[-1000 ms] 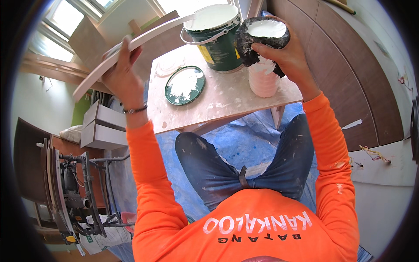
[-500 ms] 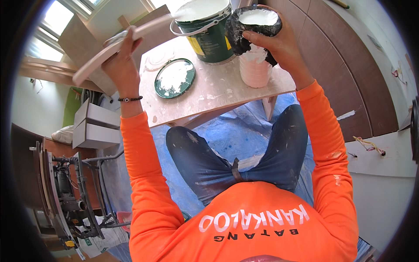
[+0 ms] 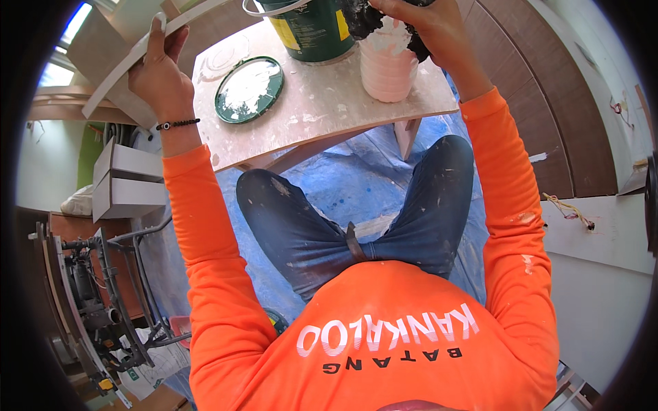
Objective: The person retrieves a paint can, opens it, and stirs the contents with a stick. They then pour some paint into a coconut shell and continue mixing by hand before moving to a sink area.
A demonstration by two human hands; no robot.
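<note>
At the upper left, my left hand grips a long pale flat stick, which runs up past the top edge. My right hand is closed around a black, paint-crusted cup; the top edge cuts it off, so its inside is out of sight. Just below it stands a ribbed whitish plastic container, partly covered by the black cup's hanging edge; whether they touch I cannot tell. Left of them is a dark green bucket with a white handle. A green lid smeared with white paint lies on the paint-spotted table.
Blue plastic sheeting covers the floor around my legs. White boxes and a black metal-framed machine stand to the left. Brown panels line the right, with loose wires coming from a white panel.
The view has tipped downward, so the table things sit higher in the picture. The stick has swung to a different angle. The cup's paint-filled opening has left the view.
</note>
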